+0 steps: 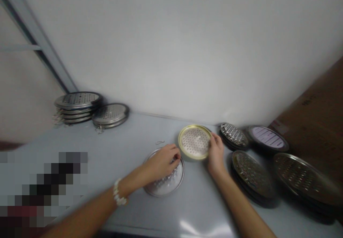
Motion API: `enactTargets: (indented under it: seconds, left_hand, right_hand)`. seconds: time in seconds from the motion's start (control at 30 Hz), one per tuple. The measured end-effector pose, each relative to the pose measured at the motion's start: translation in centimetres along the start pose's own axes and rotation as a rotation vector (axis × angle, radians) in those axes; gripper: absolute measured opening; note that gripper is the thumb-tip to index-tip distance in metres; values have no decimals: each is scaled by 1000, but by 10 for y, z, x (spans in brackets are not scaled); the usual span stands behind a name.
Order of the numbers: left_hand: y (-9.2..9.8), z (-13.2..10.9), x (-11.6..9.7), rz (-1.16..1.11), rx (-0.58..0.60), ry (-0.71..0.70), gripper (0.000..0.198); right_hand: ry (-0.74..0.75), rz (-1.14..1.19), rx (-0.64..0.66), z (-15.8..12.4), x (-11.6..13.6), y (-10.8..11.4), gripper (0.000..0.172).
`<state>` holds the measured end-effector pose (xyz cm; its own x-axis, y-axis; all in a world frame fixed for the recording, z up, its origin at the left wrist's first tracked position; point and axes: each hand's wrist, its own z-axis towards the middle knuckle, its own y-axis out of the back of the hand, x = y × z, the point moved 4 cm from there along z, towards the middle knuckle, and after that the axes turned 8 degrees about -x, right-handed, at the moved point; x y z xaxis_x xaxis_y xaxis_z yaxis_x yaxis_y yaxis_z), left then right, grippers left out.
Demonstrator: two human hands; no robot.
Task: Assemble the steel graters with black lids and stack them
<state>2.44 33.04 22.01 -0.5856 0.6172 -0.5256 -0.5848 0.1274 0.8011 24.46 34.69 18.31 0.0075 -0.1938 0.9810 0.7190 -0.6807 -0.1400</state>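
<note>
Plain pale wall [174, 52] behind grey tabletop [107, 152], glare near its front edge. Slanted metal post [40, 31] at left, thin light bar [20, 47] meeting it. Brown cardboard box [313, 116] far right, dark printing [309, 100] blurred. Pixelated patch [50, 184] lower left, contents unreadable.

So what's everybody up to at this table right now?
A person's right hand grips a yellow-rimmed disc full of holes by its edge. The left hand is over a silver-rimmed disc on the table; whether it touches is unclear. A small wire piece lies just beyond. Stacked discs stand at both sides.
</note>
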Motion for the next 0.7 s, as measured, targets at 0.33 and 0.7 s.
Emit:
enactTargets:
  seconds: [0.33, 0.7]
  left_hand:
    - [11, -2, -2, -47, 105, -48, 22]
    - [13, -3, 12, 71, 32, 61, 24]
  right_hand:
    - [10, 9, -15, 1, -2, 1, 36]
    - [9, 7, -5, 5, -6, 3, 33]
